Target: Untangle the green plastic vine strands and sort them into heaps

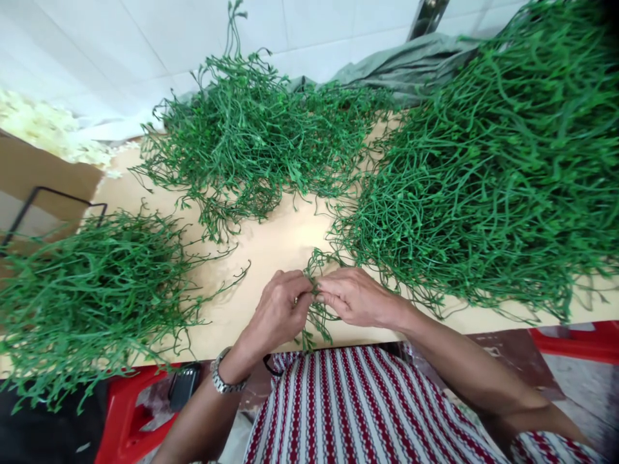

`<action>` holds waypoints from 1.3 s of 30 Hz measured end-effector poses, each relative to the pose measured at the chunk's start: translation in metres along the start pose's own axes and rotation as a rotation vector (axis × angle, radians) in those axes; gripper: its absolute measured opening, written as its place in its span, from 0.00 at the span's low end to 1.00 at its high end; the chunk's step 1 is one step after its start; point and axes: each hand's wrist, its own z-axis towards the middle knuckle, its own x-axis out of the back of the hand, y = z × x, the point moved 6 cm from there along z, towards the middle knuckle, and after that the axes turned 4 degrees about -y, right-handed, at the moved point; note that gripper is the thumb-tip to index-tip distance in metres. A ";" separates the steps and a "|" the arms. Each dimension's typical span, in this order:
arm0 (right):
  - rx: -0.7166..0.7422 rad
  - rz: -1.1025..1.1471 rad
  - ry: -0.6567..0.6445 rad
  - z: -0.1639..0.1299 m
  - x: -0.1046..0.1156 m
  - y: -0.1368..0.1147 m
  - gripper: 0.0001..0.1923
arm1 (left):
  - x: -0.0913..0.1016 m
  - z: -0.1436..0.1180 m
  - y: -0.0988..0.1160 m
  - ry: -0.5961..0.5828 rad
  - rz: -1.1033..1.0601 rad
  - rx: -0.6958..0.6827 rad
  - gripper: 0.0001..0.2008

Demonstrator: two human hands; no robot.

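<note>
Green plastic stems [316, 293], small bunch, pinched between both hands at the near edge of the table [280, 241], centre of scene, just above the striped lap [358, 412].

Head view only:
- Left hand [280, 309]: fingers curled, thumb and fingertips clamped on the bunch from the left. Wrist bent inward, watch [223, 377] on it, forearm coming up from near left.
- Right hand [355, 298]: fingers folded, tips pinching the same bunch from the right, touching or almost touching the left fingertips. Forearm running in from near right, low over the table edge.
- Exact contact between the fingertips hidden by the knuckles; cannot tell how many stems are in the grip.
- Loose ends of the bunch hanging down past the table edge toward the lap.
- Big pile [488, 167] of same stems far right, trailing strands reaching almost to the right hand. Second pile [261, 135] far centre, third pile [91, 290] near left.
- Red stool [123, 419] near left, dark phone-like item [184, 385] on it.

Risks, as judged:
- Strands from the right pile tangled with the held bunch; pulling could drag extra stems along.
- Grip only at fingertips; thin springy stems could slip out and drop to the lap.
- Hanging ends could snag on the table edge.
</note>
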 end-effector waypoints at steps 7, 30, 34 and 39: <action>0.137 0.250 -0.217 0.001 0.001 0.000 0.15 | -0.006 -0.002 0.004 -0.109 -0.190 -0.154 0.12; 0.074 0.607 -0.352 0.002 0.018 0.010 0.16 | -0.004 -0.003 -0.018 -0.022 -0.696 0.088 0.07; -0.022 0.656 -0.139 0.000 0.024 0.014 0.14 | -0.004 -0.006 -0.029 0.143 -0.857 0.153 0.05; -0.068 0.471 0.096 -0.002 0.025 0.011 0.07 | -0.003 -0.007 -0.029 0.256 -0.853 0.195 0.02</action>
